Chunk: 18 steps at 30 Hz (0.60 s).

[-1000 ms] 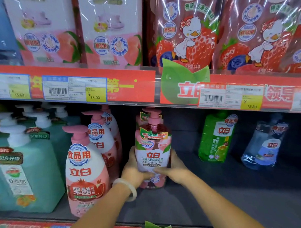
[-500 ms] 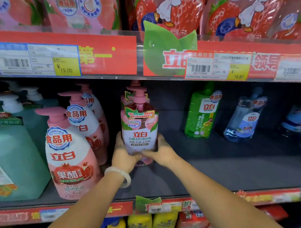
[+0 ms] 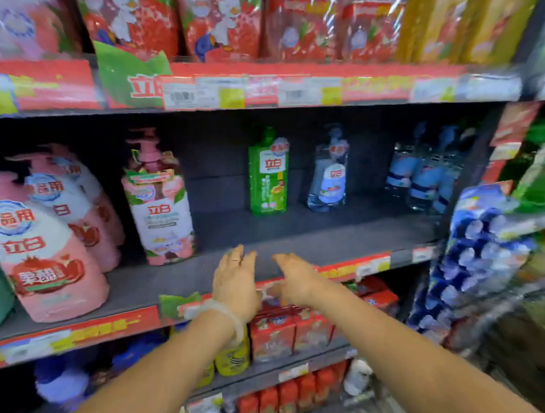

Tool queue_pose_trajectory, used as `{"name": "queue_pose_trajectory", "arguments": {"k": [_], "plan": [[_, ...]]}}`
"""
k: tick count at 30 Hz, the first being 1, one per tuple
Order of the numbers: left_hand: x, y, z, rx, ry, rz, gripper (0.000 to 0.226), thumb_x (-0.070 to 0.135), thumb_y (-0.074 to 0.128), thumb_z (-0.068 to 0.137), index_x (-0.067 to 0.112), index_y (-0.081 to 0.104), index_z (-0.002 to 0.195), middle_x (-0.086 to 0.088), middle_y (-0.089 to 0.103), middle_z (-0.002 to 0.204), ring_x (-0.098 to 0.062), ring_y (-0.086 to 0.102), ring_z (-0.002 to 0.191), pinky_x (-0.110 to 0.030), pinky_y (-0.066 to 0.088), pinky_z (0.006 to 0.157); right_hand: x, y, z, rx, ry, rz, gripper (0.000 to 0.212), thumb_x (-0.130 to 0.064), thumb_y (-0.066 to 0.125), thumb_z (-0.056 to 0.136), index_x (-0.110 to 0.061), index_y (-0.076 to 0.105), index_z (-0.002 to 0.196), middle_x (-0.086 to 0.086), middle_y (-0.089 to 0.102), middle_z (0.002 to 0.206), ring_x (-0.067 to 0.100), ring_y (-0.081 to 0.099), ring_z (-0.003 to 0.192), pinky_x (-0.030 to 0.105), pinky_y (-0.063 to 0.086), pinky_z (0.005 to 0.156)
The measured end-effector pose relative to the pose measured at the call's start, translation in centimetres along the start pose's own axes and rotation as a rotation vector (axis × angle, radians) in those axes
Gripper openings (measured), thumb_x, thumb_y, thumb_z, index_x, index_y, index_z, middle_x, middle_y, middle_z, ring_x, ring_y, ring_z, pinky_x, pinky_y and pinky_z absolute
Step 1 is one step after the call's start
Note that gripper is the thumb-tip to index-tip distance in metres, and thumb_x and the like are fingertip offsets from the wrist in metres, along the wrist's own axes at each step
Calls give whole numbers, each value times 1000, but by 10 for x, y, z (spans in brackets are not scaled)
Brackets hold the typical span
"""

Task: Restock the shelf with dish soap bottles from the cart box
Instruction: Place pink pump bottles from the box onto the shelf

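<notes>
- My left hand (image 3: 236,280) and my right hand (image 3: 294,278) are both stretched out in front of me, just beside each other, over the front edge of the shelf (image 3: 297,245).
- Both hands hold nothing. The fingers of the left are straight and a little spread; the fingers of the right look relaxed, but the picture is blurred there, so I am not fully sure of them.
- On my left wrist there is a pale bangle (image 3: 228,313).
- Beyond my left hand and a little to its left, the pink dish soap bottle (image 3: 158,207) with a pump stands upright on the shelf. It is apart from both hands.
- More to the left of it stand big pink pump bottles (image 3: 41,254), one behind the other.
- Farther back, past my fingertips, a green bottle (image 3: 267,178) stands upright near the back of the shelf.
- To the right of it, beyond my right hand, stands a clear blue bottle (image 3: 329,176), and more such bottles (image 3: 424,173) are farther right.
- Above all, red price strips (image 3: 261,86) run along the upper shelf.
</notes>
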<state>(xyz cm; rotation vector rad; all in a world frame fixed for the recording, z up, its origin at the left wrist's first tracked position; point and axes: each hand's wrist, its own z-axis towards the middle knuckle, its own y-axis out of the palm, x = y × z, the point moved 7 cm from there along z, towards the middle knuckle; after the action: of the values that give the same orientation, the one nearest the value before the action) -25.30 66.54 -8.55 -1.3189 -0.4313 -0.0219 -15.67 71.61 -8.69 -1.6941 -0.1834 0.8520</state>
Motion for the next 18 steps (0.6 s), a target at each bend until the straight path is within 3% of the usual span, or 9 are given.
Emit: {"name": "queue_pose_trajectory", "arguments": {"k": [7, 18], "plan": [[210, 90, -93, -280, 373, 166, 74, 45, 60, 83, 18, 27, 144, -12, 24, 152, -30, 25, 140, -37, 25, 115, 165, -31, -192, 16, 275, -172, 62, -29, 64, 85, -1, 36, 134, 18, 45, 135, 29, 44, 126, 34, 35, 102], [486, 175, -226, -464, 887, 235, 61, 23, 58, 86, 12, 31, 139, -14, 25, 149, -32, 21, 140, -44, 27, 113, 363, -76, -475, 100, 892, -83, 62, -34, 65, 84, -8, 36, 132, 19, 43, 128, 37, 42, 122, 41, 41, 96]]}}
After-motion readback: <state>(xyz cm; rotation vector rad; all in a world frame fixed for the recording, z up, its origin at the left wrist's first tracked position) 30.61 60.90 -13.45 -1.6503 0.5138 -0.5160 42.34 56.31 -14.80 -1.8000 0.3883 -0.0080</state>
